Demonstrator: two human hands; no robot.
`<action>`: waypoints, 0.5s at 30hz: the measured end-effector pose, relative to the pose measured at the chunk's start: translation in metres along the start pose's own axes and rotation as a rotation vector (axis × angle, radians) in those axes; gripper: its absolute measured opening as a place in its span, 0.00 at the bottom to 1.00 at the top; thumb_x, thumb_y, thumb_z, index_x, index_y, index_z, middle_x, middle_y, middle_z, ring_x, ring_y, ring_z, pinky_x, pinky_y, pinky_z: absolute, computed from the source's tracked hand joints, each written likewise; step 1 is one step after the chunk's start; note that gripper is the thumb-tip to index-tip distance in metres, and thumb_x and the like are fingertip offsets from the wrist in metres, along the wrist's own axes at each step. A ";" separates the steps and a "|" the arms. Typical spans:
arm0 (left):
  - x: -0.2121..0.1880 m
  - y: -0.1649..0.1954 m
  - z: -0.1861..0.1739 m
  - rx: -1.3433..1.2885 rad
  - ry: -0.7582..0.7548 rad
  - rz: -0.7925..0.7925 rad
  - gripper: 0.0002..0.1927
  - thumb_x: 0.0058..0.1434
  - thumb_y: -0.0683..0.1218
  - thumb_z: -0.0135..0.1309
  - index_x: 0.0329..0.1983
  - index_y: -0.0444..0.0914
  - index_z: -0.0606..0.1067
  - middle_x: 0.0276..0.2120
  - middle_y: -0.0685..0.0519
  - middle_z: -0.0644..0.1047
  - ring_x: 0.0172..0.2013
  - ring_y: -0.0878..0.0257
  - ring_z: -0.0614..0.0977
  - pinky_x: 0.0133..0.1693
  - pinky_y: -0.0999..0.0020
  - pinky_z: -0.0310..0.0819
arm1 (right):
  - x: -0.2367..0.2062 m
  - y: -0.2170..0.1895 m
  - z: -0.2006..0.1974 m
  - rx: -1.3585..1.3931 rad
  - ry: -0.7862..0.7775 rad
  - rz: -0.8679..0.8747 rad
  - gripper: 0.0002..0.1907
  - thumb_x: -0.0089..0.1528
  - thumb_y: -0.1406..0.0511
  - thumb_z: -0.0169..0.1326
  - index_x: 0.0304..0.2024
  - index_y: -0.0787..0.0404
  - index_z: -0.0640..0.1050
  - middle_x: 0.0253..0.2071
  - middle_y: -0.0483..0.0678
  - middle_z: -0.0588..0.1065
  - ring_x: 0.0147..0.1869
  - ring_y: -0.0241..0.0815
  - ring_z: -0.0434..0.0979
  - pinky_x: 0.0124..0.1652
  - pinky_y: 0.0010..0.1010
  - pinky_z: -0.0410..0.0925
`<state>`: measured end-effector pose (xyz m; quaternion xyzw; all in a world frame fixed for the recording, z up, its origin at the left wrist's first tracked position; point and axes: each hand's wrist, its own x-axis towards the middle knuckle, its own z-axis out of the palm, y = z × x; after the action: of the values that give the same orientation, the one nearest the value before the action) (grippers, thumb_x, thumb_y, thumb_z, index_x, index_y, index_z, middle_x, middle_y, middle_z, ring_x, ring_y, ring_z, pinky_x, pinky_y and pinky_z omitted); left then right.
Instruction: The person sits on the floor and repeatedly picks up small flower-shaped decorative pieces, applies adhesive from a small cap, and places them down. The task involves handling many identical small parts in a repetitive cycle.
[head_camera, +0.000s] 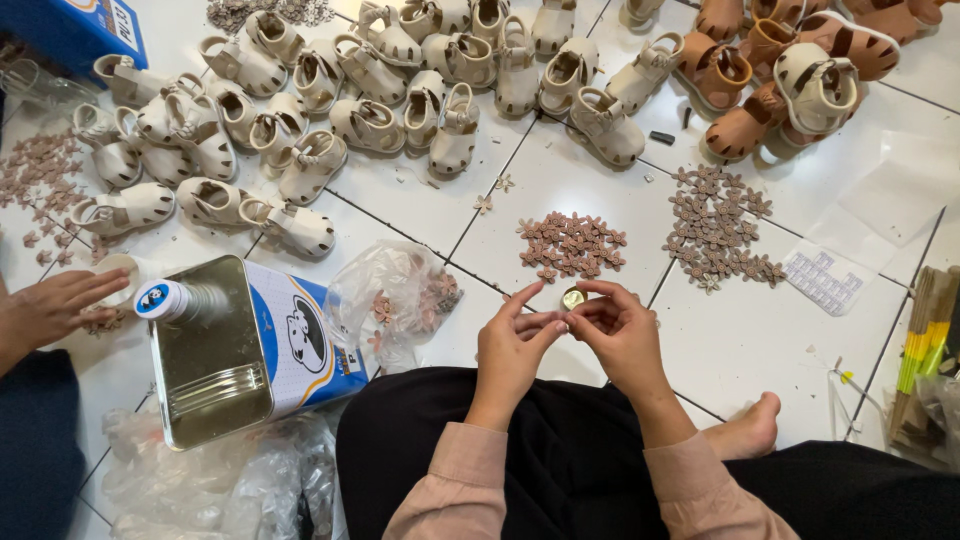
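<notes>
Small gold disc (572, 297): pinched betw. fingertips of left hand (512, 345) & right hand (622, 335), held over lap, just below pile of brown flower pieces (572, 245) on floor tile. Step, prob.: handling/prepping disc. Next move needs fine fingertip control.

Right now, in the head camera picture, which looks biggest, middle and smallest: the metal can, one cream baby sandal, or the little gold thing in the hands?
1. Metal can, though it lies nearer the camera.
2. Cream baby sandal.
3. Little gold thing, pinched between both hands.
</notes>
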<state>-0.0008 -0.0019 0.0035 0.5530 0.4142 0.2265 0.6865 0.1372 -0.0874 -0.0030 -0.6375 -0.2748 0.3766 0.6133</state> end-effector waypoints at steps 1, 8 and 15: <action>0.002 -0.001 -0.001 0.053 0.030 0.016 0.34 0.61 0.42 0.62 0.69 0.35 0.65 0.51 0.38 0.78 0.49 0.57 0.84 0.48 0.70 0.79 | 0.004 0.001 0.000 -0.001 0.070 0.040 0.21 0.60 0.73 0.60 0.56 0.68 0.75 0.39 0.54 0.81 0.39 0.39 0.83 0.40 0.27 0.77; 0.013 -0.010 -0.012 -0.105 0.271 0.174 0.23 0.63 0.45 0.58 0.60 0.33 0.71 0.54 0.43 0.75 0.48 0.63 0.81 0.45 0.71 0.82 | 0.048 0.003 -0.030 0.001 0.343 0.178 0.20 0.60 0.71 0.58 0.55 0.64 0.72 0.43 0.52 0.80 0.35 0.40 0.82 0.35 0.29 0.75; 0.013 -0.007 -0.022 -0.257 0.343 0.230 0.11 0.68 0.45 0.53 0.45 0.32 0.80 0.36 0.56 0.82 0.40 0.70 0.82 0.44 0.77 0.77 | 0.029 0.010 -0.036 -0.640 0.333 0.138 0.16 0.62 0.70 0.58 0.53 0.61 0.78 0.37 0.50 0.81 0.34 0.39 0.80 0.38 0.30 0.73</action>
<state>-0.0124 0.0189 -0.0084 0.4579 0.4270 0.4445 0.6406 0.1822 -0.0858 -0.0188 -0.8667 -0.2314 0.2035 0.3923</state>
